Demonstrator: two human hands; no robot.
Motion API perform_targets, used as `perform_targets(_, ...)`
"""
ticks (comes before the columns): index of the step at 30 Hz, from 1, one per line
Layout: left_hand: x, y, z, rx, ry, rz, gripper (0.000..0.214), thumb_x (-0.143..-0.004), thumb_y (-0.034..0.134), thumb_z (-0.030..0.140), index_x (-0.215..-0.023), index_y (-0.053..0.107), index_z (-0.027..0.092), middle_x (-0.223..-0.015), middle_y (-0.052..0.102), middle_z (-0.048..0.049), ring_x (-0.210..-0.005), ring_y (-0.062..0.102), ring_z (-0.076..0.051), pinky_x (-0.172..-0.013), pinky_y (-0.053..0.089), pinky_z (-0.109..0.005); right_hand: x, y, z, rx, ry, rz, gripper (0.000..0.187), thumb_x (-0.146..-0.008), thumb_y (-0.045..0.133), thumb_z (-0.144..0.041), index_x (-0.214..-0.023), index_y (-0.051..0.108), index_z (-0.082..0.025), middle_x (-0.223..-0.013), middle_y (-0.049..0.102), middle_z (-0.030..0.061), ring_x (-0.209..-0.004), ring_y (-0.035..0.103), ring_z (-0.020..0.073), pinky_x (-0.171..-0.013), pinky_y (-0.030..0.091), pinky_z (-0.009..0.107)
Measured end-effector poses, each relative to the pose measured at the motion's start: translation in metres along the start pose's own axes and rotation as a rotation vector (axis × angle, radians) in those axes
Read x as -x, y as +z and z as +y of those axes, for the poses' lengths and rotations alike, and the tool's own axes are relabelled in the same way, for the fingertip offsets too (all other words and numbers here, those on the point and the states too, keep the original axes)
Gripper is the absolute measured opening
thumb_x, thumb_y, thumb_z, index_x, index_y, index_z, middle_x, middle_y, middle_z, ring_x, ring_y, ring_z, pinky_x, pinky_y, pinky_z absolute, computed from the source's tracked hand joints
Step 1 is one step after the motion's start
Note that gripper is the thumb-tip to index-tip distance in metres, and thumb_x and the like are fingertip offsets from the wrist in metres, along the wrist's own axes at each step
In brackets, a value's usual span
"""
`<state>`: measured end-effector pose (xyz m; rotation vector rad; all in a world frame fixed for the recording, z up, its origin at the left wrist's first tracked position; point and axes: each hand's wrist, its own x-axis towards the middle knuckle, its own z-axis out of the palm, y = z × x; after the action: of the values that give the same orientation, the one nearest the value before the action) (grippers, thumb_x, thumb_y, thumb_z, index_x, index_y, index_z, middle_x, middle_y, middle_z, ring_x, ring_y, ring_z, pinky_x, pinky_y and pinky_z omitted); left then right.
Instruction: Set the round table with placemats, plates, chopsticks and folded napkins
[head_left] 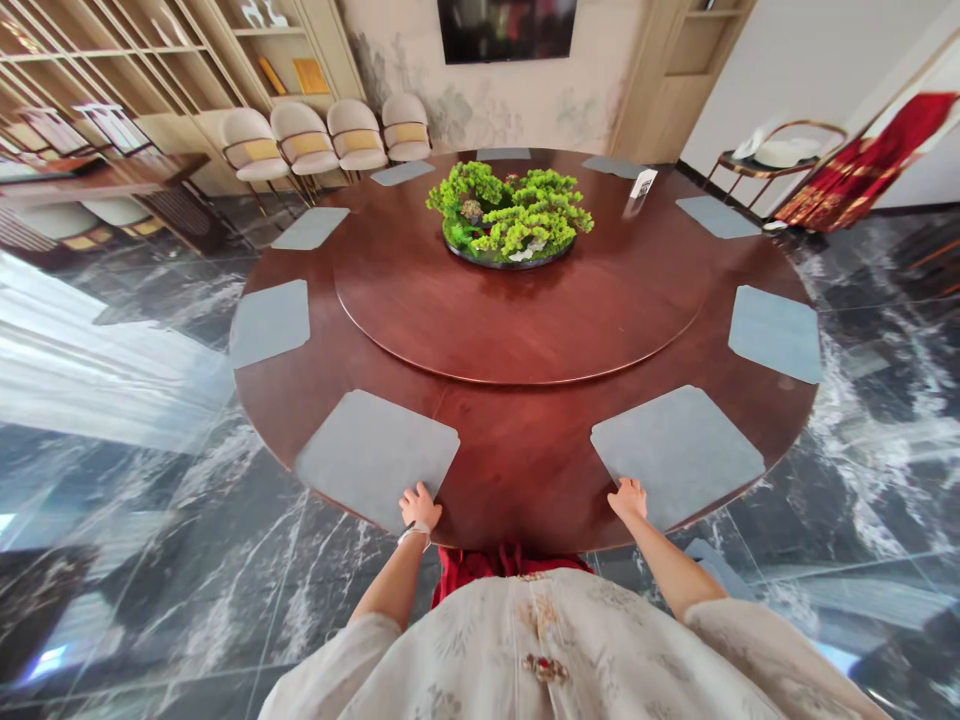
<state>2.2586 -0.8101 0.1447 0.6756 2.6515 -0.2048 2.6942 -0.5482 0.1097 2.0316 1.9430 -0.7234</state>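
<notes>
A large round dark wooden table (525,470) stands before me with several grey placemats round its rim. My left hand (420,506) rests on the near corner of the grey placemat (375,455) at the front left, fingers curled onto its edge. My right hand (628,497) touches the near corner of the grey placemat (675,450) at the front right, fingers bent on it. A bracelet sits on my left wrist. I wear a pale embroidered top over a red garment.
A raised turntable (517,310) fills the table's middle, bearing a green bonsai-like centrepiece (514,215). A small card (643,184) stands behind it. Cream chairs (330,135) line the far left wall. A side stand with red cloth (855,170) is at the right. The floor is dark marble.
</notes>
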Motion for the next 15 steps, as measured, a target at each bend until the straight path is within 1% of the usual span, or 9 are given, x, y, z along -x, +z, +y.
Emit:
perform_targets(3,-0.002,-0.001,-0.001,0.006,-0.001,-0.002,0.057,-0.083,0.057,0.027,-0.135,0.042,0.013,-0.134,0.045,-0.0229,-0.124,0.047,-0.038,-0.095,0.041,-0.041,0.004,0.002,-0.004,-0.017,-0.003,-0.003,0.061,-0.078,0.053,-0.021,-0.139,0.051,-0.016,-0.143,0.045,0.0158,-0.133,0.046,0.0324,-0.103,0.047,0.042)
perform_targets(7,-0.006,-0.002,-0.003,0.004,0.024,-0.019,0.053,-0.083,0.057,0.027,-0.132,0.042,0.013,-0.133,0.044,-0.0231,-0.124,0.047,-0.038,-0.095,0.041,-0.042,0.010,0.005,-0.010,-0.025,0.034,0.008,0.056,-0.080,0.054,-0.023,-0.135,0.052,-0.016,-0.142,0.044,0.0163,-0.133,0.044,0.0323,-0.100,0.049,0.044)
perform_targets(13,-0.005,-0.005,-0.003,0.018,0.025,0.000,0.051,-0.082,0.054,0.015,-0.132,0.044,0.012,-0.132,0.046,-0.0229,-0.122,0.048,-0.036,-0.096,0.040,-0.040,0.009,0.008,-0.010,0.001,0.037,0.004,0.051,-0.080,0.055,-0.026,-0.130,0.052,-0.016,-0.142,0.042,0.0158,-0.129,0.045,0.0338,-0.098,0.050,0.048)
perform_targets(15,-0.002,-0.007,-0.002,0.022,0.031,0.007,0.051,-0.082,0.055,0.015,-0.132,0.045,0.011,-0.131,0.046,-0.0237,-0.122,0.049,-0.036,-0.095,0.040,-0.040,0.009,0.009,-0.009,0.002,0.023,0.000,0.051,-0.080,0.055,-0.026,-0.130,0.052,-0.016,-0.142,0.042,0.0158,-0.129,0.045,0.0340,-0.097,0.050,0.048)
